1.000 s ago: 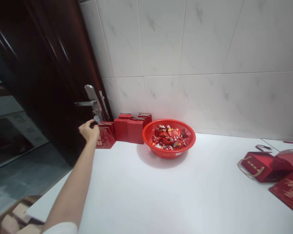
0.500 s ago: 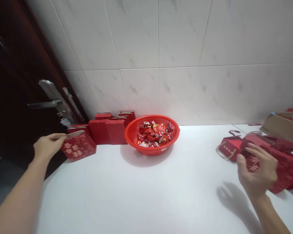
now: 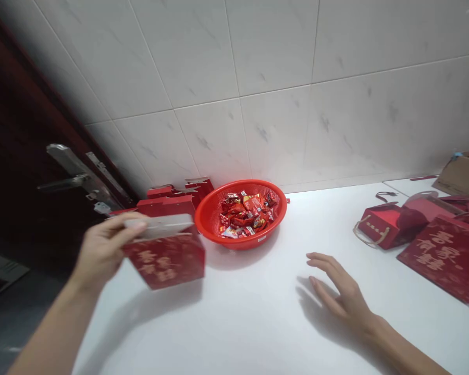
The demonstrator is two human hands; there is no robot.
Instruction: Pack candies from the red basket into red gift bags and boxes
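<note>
My left hand (image 3: 107,247) grips the upper left edge of a red paper gift box (image 3: 170,263) with pale gold lettering. The box is held up off the table, its top open and its pale inside showing. Over the white table, my right hand (image 3: 344,294) is apart from everything, fingers spread and holding nothing. Between and beyond the hands stands a red plastic colander (image 3: 203,213) with several wrapped sweets (image 3: 246,213) in it.
Several red boxes (image 3: 160,207) stand against the wall, left of the colander. At the right lie a small red box with a cord handle (image 3: 383,224) and a larger lettered red box (image 3: 441,255). A cardboard carton (image 3: 461,174) stands behind them. A dark door with a metal handle (image 3: 68,172) is at the left.
My left hand has lifted the red gift box from the left and brought it toward the middle. My right hand has moved left, away from the red boxes at the right. The view has shifted.
</note>
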